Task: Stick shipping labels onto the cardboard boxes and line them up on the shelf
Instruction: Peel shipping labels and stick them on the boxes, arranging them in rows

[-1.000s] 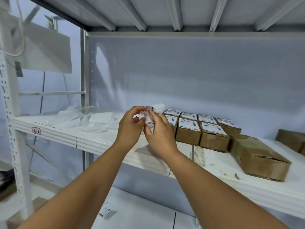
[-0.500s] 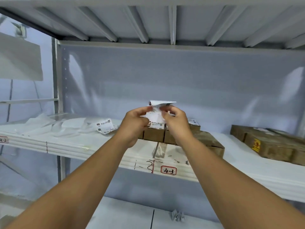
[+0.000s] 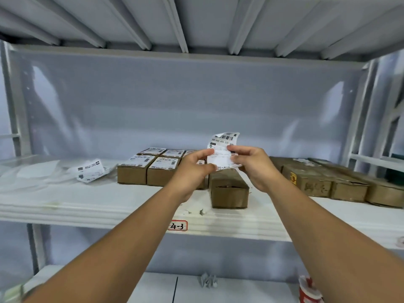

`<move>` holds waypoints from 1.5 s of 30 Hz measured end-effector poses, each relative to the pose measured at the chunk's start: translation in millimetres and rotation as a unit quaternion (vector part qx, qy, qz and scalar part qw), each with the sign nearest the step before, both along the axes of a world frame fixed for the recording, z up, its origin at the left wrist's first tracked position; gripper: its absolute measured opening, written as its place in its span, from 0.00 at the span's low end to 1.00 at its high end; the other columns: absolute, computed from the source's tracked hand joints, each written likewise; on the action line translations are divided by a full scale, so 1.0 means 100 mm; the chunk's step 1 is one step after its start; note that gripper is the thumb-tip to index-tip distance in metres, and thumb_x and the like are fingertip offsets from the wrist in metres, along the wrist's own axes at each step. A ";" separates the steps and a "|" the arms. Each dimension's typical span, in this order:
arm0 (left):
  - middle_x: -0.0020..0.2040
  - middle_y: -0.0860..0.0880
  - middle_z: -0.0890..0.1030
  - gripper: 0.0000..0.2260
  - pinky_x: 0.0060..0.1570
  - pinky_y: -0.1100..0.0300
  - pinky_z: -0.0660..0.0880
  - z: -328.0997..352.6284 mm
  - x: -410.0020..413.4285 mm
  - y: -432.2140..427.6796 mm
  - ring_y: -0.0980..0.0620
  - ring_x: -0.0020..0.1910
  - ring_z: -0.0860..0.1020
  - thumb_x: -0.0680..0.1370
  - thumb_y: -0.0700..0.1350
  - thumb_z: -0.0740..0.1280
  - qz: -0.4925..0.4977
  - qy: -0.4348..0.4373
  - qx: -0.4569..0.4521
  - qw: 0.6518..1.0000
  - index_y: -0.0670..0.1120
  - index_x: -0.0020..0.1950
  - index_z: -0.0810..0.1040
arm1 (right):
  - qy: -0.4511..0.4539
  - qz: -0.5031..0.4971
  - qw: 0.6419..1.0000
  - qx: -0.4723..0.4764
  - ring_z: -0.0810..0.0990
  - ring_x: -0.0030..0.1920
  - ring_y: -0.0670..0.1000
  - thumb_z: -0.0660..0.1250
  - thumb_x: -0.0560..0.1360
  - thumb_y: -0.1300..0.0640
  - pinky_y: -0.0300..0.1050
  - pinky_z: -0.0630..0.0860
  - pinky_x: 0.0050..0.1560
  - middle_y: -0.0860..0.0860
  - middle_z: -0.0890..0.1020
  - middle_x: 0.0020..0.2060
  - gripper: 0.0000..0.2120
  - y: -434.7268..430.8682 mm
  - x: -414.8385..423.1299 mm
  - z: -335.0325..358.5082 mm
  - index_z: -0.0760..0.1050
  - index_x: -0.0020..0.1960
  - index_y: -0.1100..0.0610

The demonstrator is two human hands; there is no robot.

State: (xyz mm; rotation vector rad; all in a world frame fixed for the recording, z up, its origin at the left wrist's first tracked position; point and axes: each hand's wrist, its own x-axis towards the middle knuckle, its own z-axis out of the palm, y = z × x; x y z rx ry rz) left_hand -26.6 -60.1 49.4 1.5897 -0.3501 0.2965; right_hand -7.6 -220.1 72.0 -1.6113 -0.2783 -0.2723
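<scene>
Both hands — left hand (image 3: 192, 169), right hand (image 3: 254, 166) — pinch one shipping label (image 3: 222, 149); unlabelled cardboard box (image 3: 228, 189) directly beneath.

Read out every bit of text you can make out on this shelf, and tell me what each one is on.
"4-3": handwritten on the red-bordered tag on the shelf edge.
"050-d00 V05 220", roughly: below the barcode on the shipping label pinched by the left hand and right hand.
Print on the labelled boxes, the loose label and the red mark on a right-side box: too blurred to read.
</scene>
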 end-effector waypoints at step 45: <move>0.34 0.56 0.64 0.20 0.30 0.72 0.63 -0.55 0.34 -0.32 0.61 0.28 0.66 0.78 0.38 0.64 0.070 -0.095 0.093 0.989 0.47 0.69 0.70 | 0.009 -0.036 0.997 0.064 0.82 0.51 0.52 0.61 0.72 0.71 0.46 0.79 0.53 0.54 0.81 0.55 0.22 -0.11 0.24 -0.67 0.76 0.64 0.57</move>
